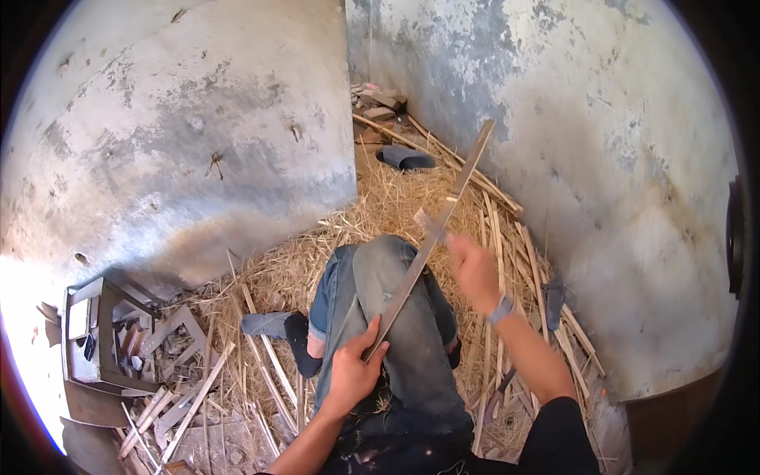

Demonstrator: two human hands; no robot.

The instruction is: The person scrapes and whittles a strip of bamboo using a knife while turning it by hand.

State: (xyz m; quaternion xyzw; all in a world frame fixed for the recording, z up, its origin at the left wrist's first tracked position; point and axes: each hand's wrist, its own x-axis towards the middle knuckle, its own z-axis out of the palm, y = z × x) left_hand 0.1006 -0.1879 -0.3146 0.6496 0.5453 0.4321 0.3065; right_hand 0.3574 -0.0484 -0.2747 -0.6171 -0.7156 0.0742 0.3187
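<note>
A long flat wooden or bamboo strip [408,281] slants across my knees, its far end pointing up and to the right toward the wall. My left hand [355,372] pinches the near end between thumb and fingers, just above my lap. Against the strip's middle is the blade of a knife [428,222], smeared by motion, crossing the strip. My right hand [475,273] is closed around its handle on the right side of the strip; the handle itself is mostly hidden. A watch sits on my right wrist.
Straw and shavings [384,190] cover the floor. Long strips [497,285] lie along the right wall, with a curved tool [499,393] among them. A dark slipper [406,158] lies ahead. On the left are an overturned wooden frame [111,376] and wood scraps [194,404].
</note>
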